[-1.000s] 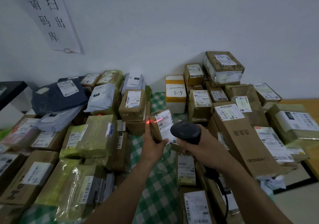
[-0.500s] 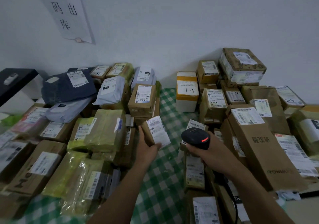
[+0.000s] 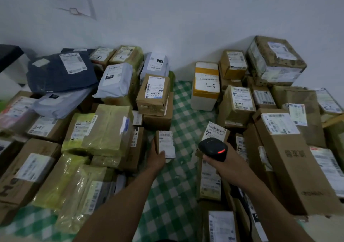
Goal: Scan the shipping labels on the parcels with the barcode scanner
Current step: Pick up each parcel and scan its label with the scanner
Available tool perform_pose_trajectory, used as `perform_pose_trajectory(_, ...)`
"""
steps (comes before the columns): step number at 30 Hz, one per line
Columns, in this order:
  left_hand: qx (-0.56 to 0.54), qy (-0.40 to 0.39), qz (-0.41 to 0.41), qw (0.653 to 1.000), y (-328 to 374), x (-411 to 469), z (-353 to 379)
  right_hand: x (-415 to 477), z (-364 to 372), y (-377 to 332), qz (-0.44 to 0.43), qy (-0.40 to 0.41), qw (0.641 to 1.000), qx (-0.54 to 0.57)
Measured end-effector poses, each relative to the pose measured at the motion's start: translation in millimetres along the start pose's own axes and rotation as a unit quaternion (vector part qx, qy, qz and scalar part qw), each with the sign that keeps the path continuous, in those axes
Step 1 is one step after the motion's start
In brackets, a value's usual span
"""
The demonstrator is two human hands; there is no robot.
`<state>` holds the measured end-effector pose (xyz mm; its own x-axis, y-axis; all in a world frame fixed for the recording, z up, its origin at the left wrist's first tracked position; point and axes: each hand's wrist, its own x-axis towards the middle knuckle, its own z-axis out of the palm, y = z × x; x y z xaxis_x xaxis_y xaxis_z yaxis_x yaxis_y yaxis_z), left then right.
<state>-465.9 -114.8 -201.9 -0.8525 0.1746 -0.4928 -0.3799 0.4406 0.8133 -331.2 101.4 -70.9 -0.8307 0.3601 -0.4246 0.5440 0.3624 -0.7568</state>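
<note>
Green checked cloth (image 3: pixel 186 111) between two parcel heaps (image 3: pixel 104 130)

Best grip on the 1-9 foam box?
Probably from the front-left, over the checked cloth. The foam box stands upright with its front and left walls bare, while cartons crowd its right side. Grip those two walls low down, keeping palms off the label on top.
</note>
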Motion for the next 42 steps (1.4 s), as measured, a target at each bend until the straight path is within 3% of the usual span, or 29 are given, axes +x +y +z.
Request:
perform_pose_trajectory(2, 0.023, 0.035, 0.030, 0.999, -9.1, -0.8, 2.9, 0.2, -0.5, -0.8, -0.002, -0.001, 1.000, -0.001)
perform_pose_trajectory(6, 0.192, 0.091, 0.086, 0.973, -30.7, -4.4, 15.3, 1.2, -1.7, 1.0, 0.001, -0.005, 1.000, 0.019)
perform_pose_trajectory(11, 0.341, 0.046, 0.184, 0.921, -35.4, 7.4, 18.2, 4.5, -0.7, 7.8, 0.002, 0.001, 1.000, 0.024)
perform_pose_trajectory(16, 0.365, 0.076, 0.178, 0.911, -37.6, 20.4, 3.8, 6.1, -1.7, 23.9, -0.004, 0.004, 0.999, 0.033)
perform_pose_trajectory(24, 0.386, 0.015, 0.081, 0.919, -0.8, 27.3, 1.2, -5.8, -12.5, 25.5, -0.002, 0.019, 0.996, 0.084)
perform_pose_trajectory(26, 0.348, 0.020, 0.088, 0.933, 13.2, 15.9, 6.8, -11.5, -16.8, 27.0, -0.017, 0.029, 0.995, 0.089)
perform_pose_trajectory(29, 0.188, 0.018, 0.143, 0.971, 40.0, -9.6, 31.2, -19.9, -21.0, 34.2, -0.014, 0.052, 0.992, 0.117)
perform_pose_trajectory(32, 0.053, -0.076, 0.070, 0.993, 68.5, -37.0, 58.2, -29.3, -24.6, 36.9, -0.010, 0.054, 0.989, 0.141)
perform_pose_trajectory(38, -0.102, -0.176, -0.078, 0.976, 84.6, -47.8, 88.1, -44.0, -27.6, 46.0, -0.002, 0.071, 0.987, 0.146)
perform_pose_trajectory(42, -0.136, -0.192, -0.074, 0.969, 73.7, -47.8, 95.0, -50.9, -30.7, 47.9, -0.010, 0.071, 0.986, 0.152)
